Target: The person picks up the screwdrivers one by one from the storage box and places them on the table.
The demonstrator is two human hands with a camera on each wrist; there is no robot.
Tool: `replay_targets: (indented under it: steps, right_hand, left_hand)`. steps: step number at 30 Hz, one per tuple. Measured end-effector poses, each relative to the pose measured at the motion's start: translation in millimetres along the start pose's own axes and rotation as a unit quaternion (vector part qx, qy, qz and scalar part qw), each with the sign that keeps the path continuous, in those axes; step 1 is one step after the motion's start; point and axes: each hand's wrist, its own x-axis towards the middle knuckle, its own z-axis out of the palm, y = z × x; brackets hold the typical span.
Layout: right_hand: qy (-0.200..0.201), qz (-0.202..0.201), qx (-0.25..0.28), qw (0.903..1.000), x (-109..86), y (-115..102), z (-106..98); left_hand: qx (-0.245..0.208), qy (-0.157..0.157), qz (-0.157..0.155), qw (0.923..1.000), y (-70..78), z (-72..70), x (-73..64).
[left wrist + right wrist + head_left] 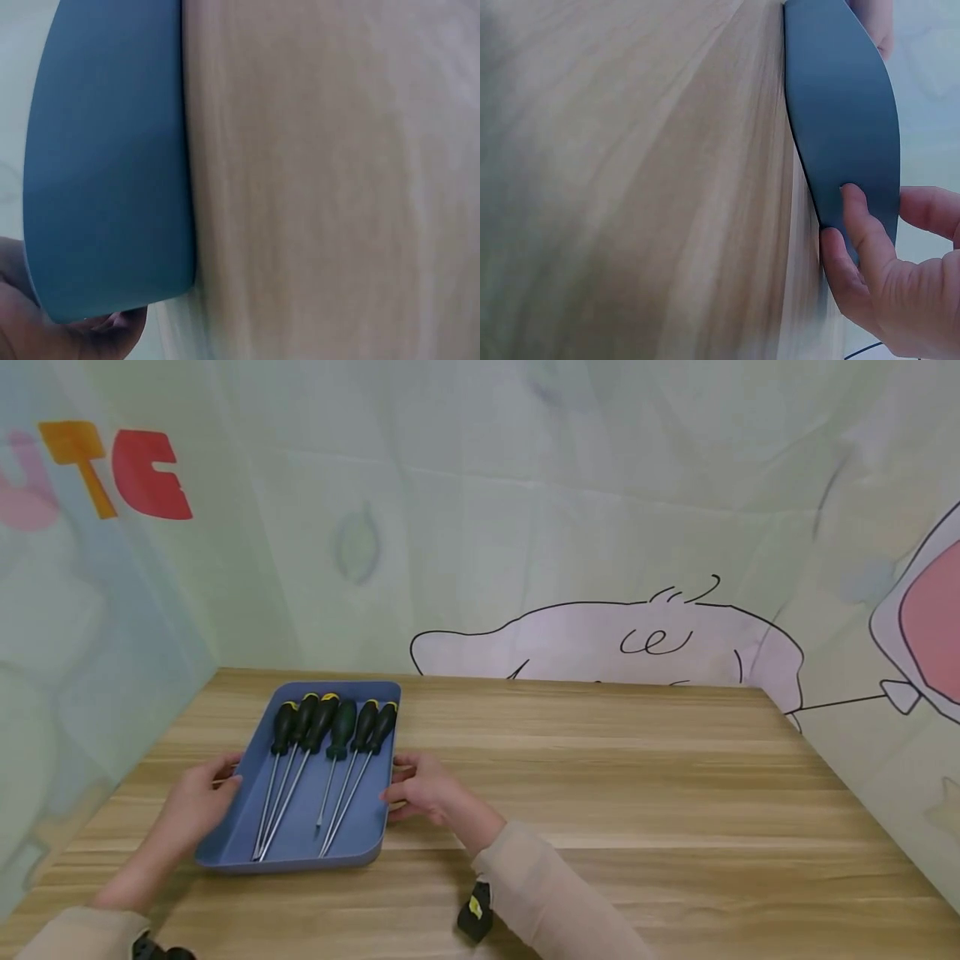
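Note:
A blue rectangular tray (288,858) sits on the wooden table toward the left in the head view. Several screwdrivers (342,727) lie in it side by side, their dark handles at the far end, most with yellow caps, and thin metal shafts pointing nearer. My left hand (201,797) holds the tray's left side, the thumb at the rim. On the opposite side, my right hand (423,789) grips the right edge. In the right wrist view, fingertips (853,196) press the tray's outer wall (832,112) while another digit reaches the rim.
The wood-grain table (600,793) extends to the right of the tray. Behind it hangs a printed cloth backdrop (487,527) with cartoon shapes and letters. A small black device (476,914) with a yellow mark is by the right sleeve (547,885).

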Motion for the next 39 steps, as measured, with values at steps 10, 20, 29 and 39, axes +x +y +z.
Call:
replay_targets:
  steps: [10, 20, 29, 39]
  right_hand:
    - [-0.004, 0.013, 0.001, 0.9999, -7.3, -3, -8]
    - [-0.024, 0.025, -0.020, 0.9992, -12.4, -4, -35]
    - [-0.026, 0.032, -0.047, 0.9980, -24.5, -4, -61]
    - [-0.021, 0.045, -0.069, 0.9963, -42.4, -4, -96]
  left_hand:
    - [0.000, -0.003, 0.019, 0.9998, 2.4, 2.3, -1.0]
    - [-0.033, -0.047, 0.053, 0.9970, 14.2, 6.9, -3.2]
    - [-0.071, -0.122, 0.019, 0.9899, 34.1, 15.5, -3.2]
    - [-0.154, -0.151, 0.008, 0.9763, 62.3, 40.3, -1.0]
